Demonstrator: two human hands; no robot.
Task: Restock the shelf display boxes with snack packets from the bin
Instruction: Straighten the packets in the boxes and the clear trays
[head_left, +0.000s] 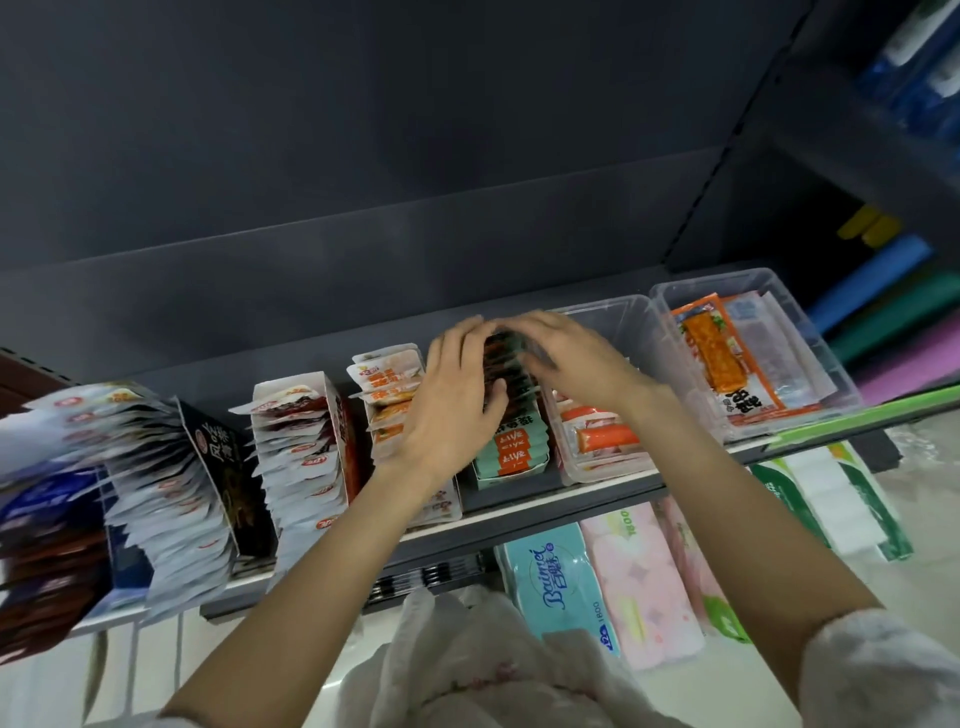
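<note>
Both hands work on the dark shelf (519, 512): left hand (452, 400) and right hand (566, 353) curl around a row of snack packets (511, 379) standing in the green display box (511, 467).

Open space left above the shelf (519, 514) up to the dark back panel (363, 182), display boxes (311, 436) packed side by side, clear bin (613, 322) flanked closely by a second clear bin (831, 374), upright post (727, 156) closing the right.
</note>
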